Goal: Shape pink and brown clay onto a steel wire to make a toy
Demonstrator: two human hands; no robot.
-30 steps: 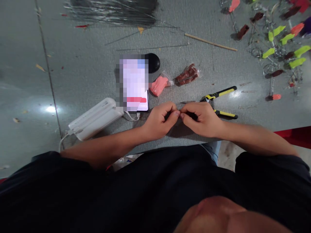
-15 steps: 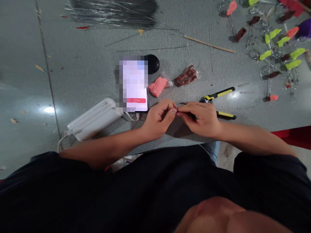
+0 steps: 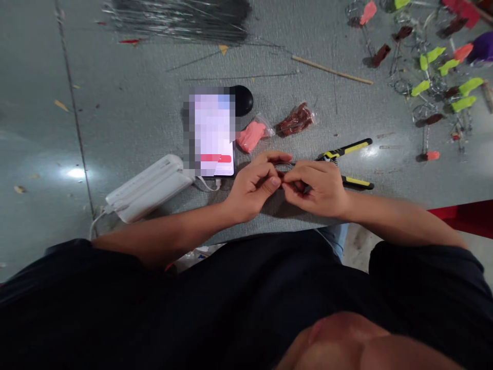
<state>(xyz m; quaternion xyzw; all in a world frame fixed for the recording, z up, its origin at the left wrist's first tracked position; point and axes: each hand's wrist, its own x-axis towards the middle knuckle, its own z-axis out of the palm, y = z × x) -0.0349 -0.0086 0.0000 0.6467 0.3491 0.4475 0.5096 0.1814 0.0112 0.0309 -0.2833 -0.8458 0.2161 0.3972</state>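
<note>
Above the table's near edge, my left hand [image 3: 254, 187] and my right hand [image 3: 318, 187] meet with bent, pinching fingers. A thin curved wire [image 3: 284, 166] shows between them; its ends are hidden by the fingers. My left thumb is pressed inward, while the index finger reaches over the wire. The fingertips of my right hand are closed close beside the left thumb. Just behind my right hand lie yellow-and-black pliers [image 3: 348, 149], handles spread, with their jaws partly covered by the hand.
Beyond the hands lie bagged pink clay [image 3: 251, 136] and bagged brown clay [image 3: 296, 121]. A lit phone [image 3: 213, 133], a black round object [image 3: 242, 100] and a white power bank [image 3: 148, 187] are left. Wire bundle [image 3: 181, 20], wooden stick [image 3: 331, 70] and clay-tipped wire pieces [image 3: 419, 87] lie farther back.
My left index finger has lifted and stretched away from the pinch, and the curved wire has come into view between the hands. My right fingers have shifted slightly. The pliers stay put.
</note>
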